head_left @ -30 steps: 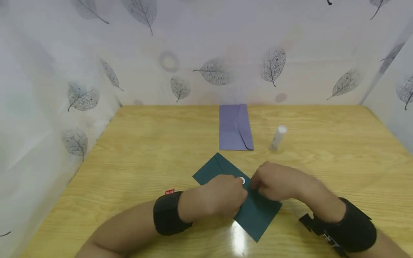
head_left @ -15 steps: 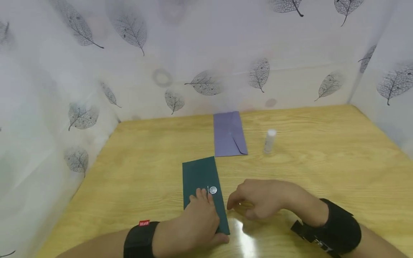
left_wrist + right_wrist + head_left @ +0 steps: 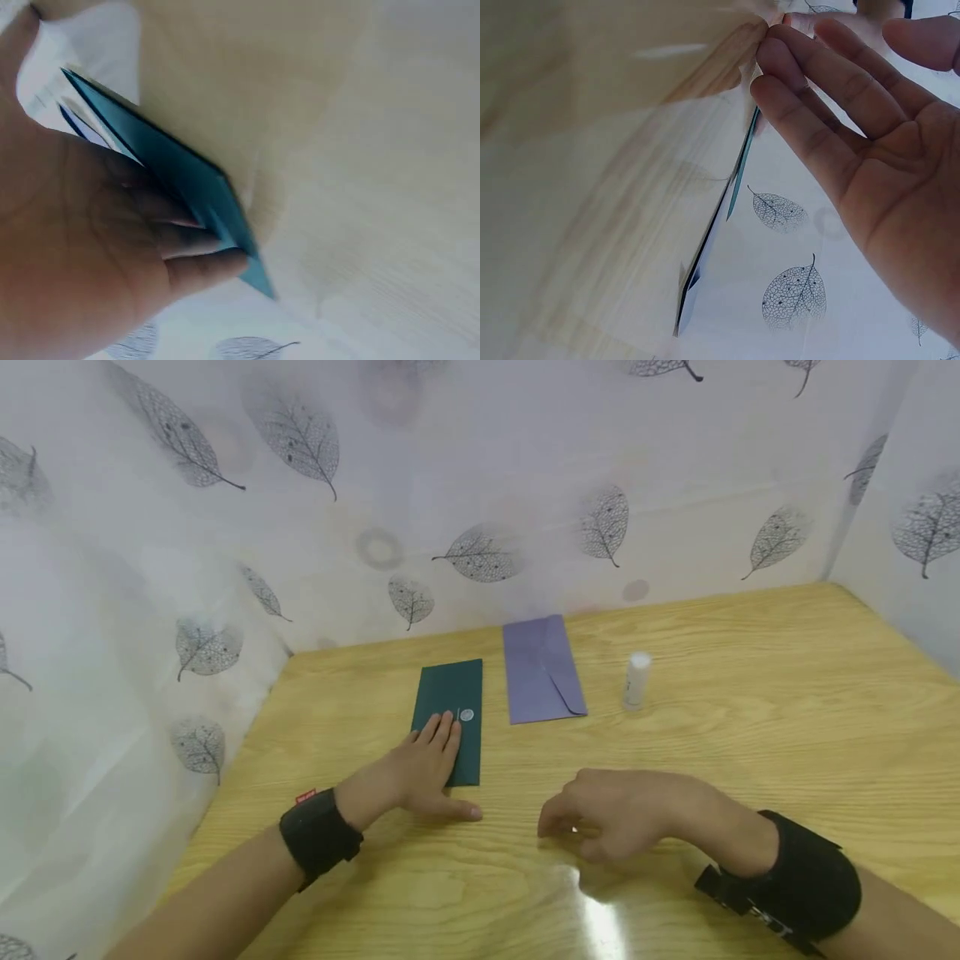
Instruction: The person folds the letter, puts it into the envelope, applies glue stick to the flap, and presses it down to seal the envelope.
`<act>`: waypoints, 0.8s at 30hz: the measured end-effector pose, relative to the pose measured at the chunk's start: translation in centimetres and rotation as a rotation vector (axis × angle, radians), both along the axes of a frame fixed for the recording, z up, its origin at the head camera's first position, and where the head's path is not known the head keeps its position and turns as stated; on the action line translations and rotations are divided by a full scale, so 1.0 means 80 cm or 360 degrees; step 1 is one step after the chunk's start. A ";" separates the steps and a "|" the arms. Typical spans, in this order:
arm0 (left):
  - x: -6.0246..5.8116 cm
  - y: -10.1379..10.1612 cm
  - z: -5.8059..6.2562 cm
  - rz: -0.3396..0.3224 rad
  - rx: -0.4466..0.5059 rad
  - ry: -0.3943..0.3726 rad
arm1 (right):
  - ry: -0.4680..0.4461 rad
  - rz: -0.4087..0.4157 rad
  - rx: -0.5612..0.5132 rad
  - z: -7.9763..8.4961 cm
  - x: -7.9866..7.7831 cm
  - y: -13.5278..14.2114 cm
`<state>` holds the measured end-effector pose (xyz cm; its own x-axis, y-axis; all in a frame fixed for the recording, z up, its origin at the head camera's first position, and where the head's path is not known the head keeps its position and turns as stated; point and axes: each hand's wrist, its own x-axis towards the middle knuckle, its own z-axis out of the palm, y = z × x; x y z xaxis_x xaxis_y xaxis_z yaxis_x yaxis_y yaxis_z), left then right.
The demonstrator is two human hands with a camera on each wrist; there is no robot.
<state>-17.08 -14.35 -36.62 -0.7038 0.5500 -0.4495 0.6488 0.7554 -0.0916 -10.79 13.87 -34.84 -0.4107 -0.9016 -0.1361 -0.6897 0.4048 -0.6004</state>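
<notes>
A dark green envelope (image 3: pixel 450 685) with a round white seal lies lengthwise on the left half of the table. My left hand (image 3: pixel 420 777) rests its straight fingers on the envelope's lower left part, thumb spread out to the right over the wood. The left wrist view shows those fingers against the green envelope (image 3: pixel 180 165). Over the table at centre right is my right hand (image 3: pixel 615 814), its fingers loosely bent. In the right wrist view nothing lies between the fingers of the right hand (image 3: pixel 870 127).
To the right of the green envelope, a purple envelope (image 3: pixel 528 681) lies near the table's back edge. A white capped glue-stick-like tube (image 3: pixel 637 681) stands farther right. A white curtain (image 3: pixel 495 468) printed with leaves hangs behind the wooden table (image 3: pixel 735 693).
Both hands were on the slanted green envelope. The right hand came off it; the left hand turned the envelope nearly straight and slid it away to the left, its fingers now flat.
</notes>
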 end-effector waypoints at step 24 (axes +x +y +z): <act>-0.095 0.022 0.026 0.0138 0.0219 -0.0217 | 0.0007 0.0022 -0.0124 0.010 0.010 -0.012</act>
<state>-24.69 -12.63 -34.54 -0.6888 0.5530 -0.4688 0.5802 0.8082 0.1009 -10.00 12.94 -34.04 -0.3983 -0.9150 -0.0637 -0.6977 0.3473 -0.6266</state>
